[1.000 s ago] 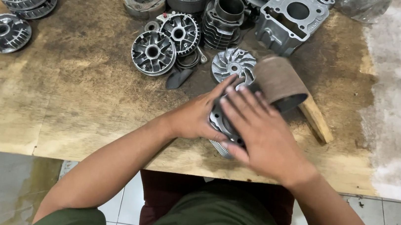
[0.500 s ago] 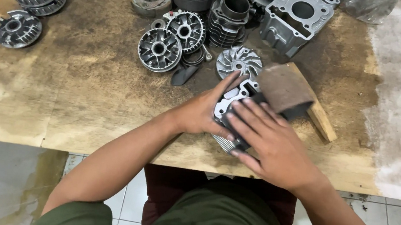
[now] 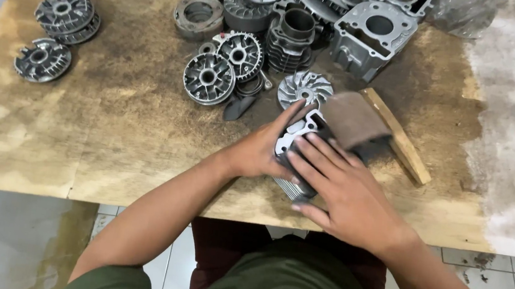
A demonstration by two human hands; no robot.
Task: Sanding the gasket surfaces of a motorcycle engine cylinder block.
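Sanding is the step we judge to be in hand: a finned metal cylinder part (image 3: 292, 145) lies on the desk (image 3: 113, 123) near its front edge, directly before us, with both hands on it. Our left hand (image 3: 256, 154) cups the part from its left side, thumb raised along the upper edge, fingers hidden beneath. Our right hand (image 3: 345, 192) lies flat over the top, fingers spread and pressing down; whether a sheet sits under the palm we cannot tell. A brown strip of abrasive paper (image 3: 353, 117) curls up just behind the part, touching it, and rests against a wooden block (image 3: 398, 137) that lies at a slant to the right.

We judge that the next move calls for a firm left-hand brace, so the part does not slide on the worn board, and even downward pressure from the right palm.

Count of items in view:
- Finned part in hand: one.
- Wooden block: one.
- Abrasive strip: one.
- Round pulley discs at far left (image 3: 59, 31): one stack and one lying apart; the number in the stack is unclear.
- Round pulley faces at centre (image 3: 227, 65): about three, plus a bright fan disc (image 3: 305, 89).
- Cylinder blocks at the back (image 3: 370, 38): at least three, overlapping, so no exact count.
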